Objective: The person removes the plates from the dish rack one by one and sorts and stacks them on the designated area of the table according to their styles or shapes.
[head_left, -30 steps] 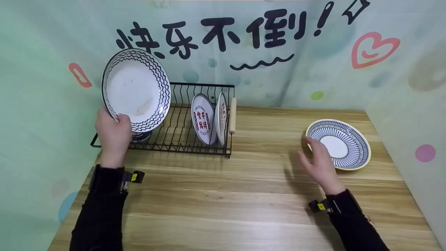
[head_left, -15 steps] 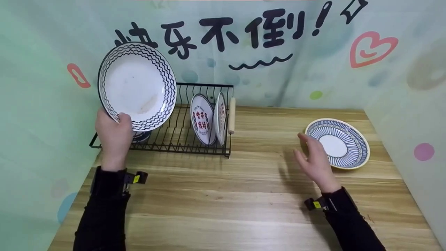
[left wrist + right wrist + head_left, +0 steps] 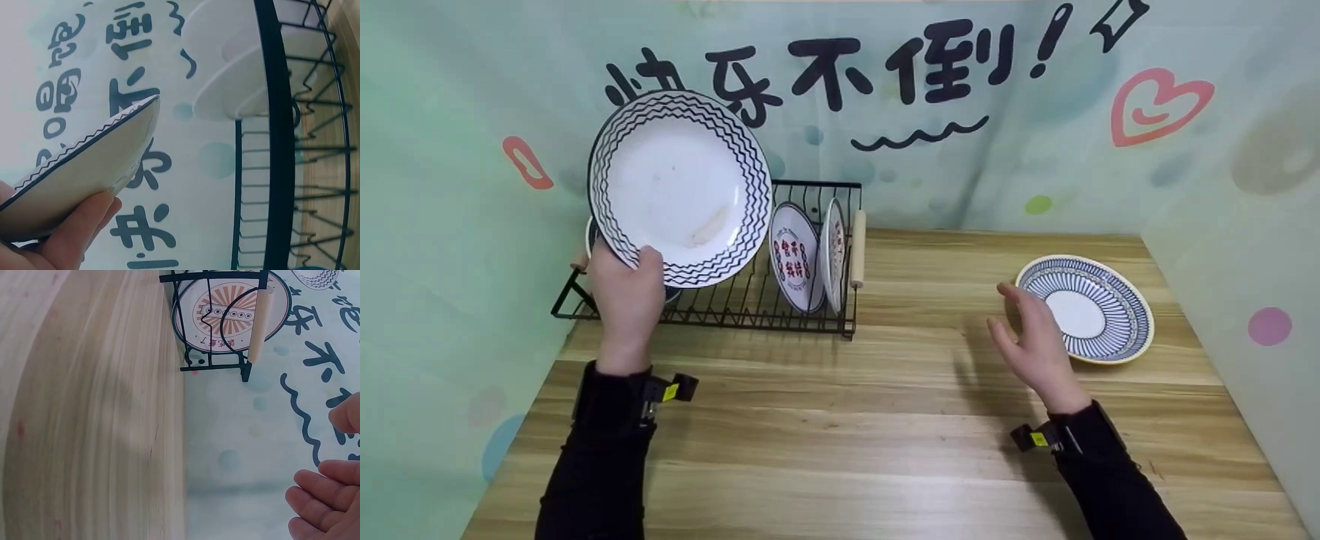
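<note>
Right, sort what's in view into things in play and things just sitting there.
In play:
left hand gripping the zigzag-rimmed plate
black wire dish rack
right hand, open, beside the blue striped plate

Just sitting there:
two small plates standing in the rack
wooden table
painted backdrop

Zigzag-rimmed plate (image 3: 681, 187) covers the left rear of the dish rack (image 3: 750, 296); a dish behind it shows only as a sliver of rim (image 3: 589, 234). Left hand (image 3: 628, 300) hides the plate's lower edge and the rack wires behind. Left wrist view cuts the plate (image 3: 79, 177) and fingers (image 3: 76, 239) at the frame edge. Right wrist view: right hand (image 3: 329, 495) cut off at the right edge, rack (image 3: 216, 320) cropped at top.
</note>
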The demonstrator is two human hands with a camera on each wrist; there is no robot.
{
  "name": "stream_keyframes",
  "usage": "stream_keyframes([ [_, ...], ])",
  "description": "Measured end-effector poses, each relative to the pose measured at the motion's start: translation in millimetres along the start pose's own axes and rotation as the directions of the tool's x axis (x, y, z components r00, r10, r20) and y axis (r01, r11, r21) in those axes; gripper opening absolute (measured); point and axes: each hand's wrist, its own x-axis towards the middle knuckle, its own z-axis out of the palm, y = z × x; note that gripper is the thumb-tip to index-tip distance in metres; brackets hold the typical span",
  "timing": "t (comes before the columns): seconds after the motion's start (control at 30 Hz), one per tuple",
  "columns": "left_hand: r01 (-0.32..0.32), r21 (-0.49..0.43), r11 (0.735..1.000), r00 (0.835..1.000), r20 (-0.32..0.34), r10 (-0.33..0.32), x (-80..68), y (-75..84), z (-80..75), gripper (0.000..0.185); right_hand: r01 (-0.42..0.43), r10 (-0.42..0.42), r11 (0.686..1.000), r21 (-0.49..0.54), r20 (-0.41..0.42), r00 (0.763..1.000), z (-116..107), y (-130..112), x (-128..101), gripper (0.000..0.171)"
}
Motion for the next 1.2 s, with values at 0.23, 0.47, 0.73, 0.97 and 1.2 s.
stream_keyframes([
  [0.23, 0.032, -0.068, 0.997, 0.999, 0.039, -0.03, -11.6, 1.6, 8.8, 0.054, -0.002, 0.002, 1.0, 0.025, -0.004, 1.0, 2.0, -4.0, 1.1, 0.051],
  [0.47, 0.016, -0.11, 0.994, 0.999, 0.053, -0.01, -22.6, 0.4, 19.9, 0.051, 0.011, -0.01, 0.998, 0.056, -0.021, 1.0, 5.2, -6.8, 2.9, 0.049],
  [0.73, 0.065, -0.157, 0.985, 0.991, 0.124, -0.046, -34.8, -0.3, 25.1, 0.054, 0.043, -0.04, 0.997, 0.062, -0.048, 0.998, 7.8, -8.5, 3.5, 0.047],
  [0.97, 0.096, -0.209, 0.973, 0.983, 0.172, -0.06, -44.9, -1.3, 33.2, 0.052, 0.043, -0.039, 0.996, 0.074, -0.056, 0.998, 7.2, -10.9, 3.8, 0.048],
  [1.2, 0.144, -0.222, 0.964, 0.963, 0.257, -0.085, -53.3, -1.5, 42.8, 0.058, 0.048, -0.042, 0.994, 0.097, -0.062, 0.997, 8.5, -16.2, 5.5, 0.046],
])
